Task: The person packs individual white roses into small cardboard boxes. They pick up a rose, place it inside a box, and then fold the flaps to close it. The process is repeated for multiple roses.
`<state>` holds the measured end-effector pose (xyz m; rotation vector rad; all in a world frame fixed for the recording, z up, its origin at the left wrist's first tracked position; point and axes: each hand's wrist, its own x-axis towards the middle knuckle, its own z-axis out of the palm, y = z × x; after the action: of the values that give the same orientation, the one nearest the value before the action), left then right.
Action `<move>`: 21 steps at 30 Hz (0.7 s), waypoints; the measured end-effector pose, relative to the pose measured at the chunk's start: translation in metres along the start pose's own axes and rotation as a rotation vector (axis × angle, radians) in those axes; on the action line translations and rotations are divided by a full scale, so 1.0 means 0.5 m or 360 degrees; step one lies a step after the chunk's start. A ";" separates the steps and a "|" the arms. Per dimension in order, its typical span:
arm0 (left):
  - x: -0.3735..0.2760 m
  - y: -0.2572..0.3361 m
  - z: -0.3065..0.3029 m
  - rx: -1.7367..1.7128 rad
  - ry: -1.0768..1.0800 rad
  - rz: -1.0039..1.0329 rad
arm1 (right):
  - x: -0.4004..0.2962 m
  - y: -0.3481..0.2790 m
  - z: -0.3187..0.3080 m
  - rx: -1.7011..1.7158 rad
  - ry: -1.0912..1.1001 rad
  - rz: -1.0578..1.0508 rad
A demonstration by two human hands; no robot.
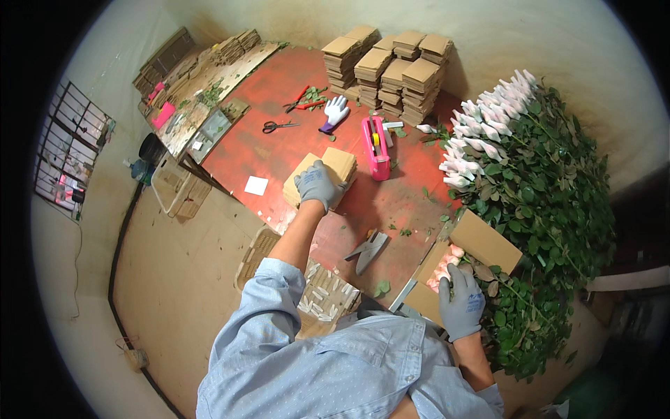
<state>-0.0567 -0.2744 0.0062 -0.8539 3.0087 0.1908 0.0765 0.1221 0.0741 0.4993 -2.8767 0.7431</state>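
My left hand (317, 183), in a grey glove, rests over two neighbouring stacks of cardboard sheets (341, 161) on the red table. Its thumb is spread to the right; whether it pinches a sheet is hidden. At the lower right, my right hand (462, 304), gloved the same way, curls its fingers at a bunch of pink roses (450, 260). The blooms lie on an opened cardboard wrap (484, 241), which stands in a metal-edged holder (405, 294) at the table's edge. The leafy stems (528, 306) run off to the right.
A pink tape dispenser (376, 149), a grey stapler-like tool (369, 250), scissors (279, 126), red-handled pruning shears (303, 100) and a white glove (335, 112) lie on the table (251, 152). Cardboard stacks (419, 73) and net-sleeved roses (487, 118) stand behind. A crate (256, 256) sits below.
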 end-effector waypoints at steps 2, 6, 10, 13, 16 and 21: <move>-0.010 -0.001 0.006 -0.0004 0.0170 0.0031 | -0.001 -0.002 -0.003 0.0001 0.0014 -0.0002; -0.009 -0.020 -0.040 -0.0285 0.0105 -0.0035 | 0.006 -0.016 -0.012 0.0025 0.0062 -0.0034; -0.029 -0.023 -0.109 -0.0309 0.0448 -0.0017 | 0.011 -0.035 -0.009 0.0066 0.0061 -0.0057; -0.079 -0.002 -0.156 -0.0782 0.0616 0.0201 | 0.007 -0.049 0.004 0.0326 -0.0044 -0.0049; -0.174 0.072 -0.146 -0.1437 0.0349 0.0528 | 0.009 -0.065 0.018 0.1043 -0.0294 0.0195; -0.428 0.180 -0.023 -0.1816 -0.0606 0.1170 | -0.020 0.007 0.074 0.1360 -0.0374 0.0526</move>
<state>0.0788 -0.0880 0.0367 0.3921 2.4723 1.8724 0.0832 0.1096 0.0382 0.1747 -2.7340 2.1115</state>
